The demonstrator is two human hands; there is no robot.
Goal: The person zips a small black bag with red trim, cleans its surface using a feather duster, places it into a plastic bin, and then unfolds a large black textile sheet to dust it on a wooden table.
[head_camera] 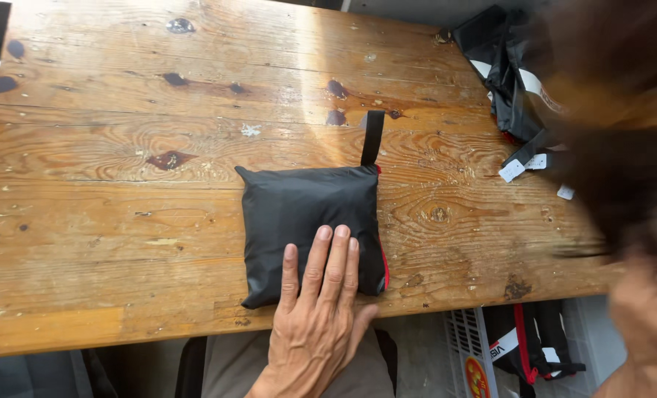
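A black folded fabric pouch (306, 214) with a red edge and a black strap (372, 137) lies near the front edge of the wooden table (122, 184). My left hand (317, 317) rests flat on the pouch's near right corner, fingers spread and pressing down. My right hand (649, 309) is a blur at the lower right, off the table's end. A dark blurred mass (616, 162) sits just above it. Whether the right hand grips that mass is unclear.
More black fabric with white stripes and white paper tags (512, 81) is heaped at the table's far right corner. Below the table's right end stands a pale plastic crate (465, 332) beside black and red items (527, 343). The wood is stained and knotted.
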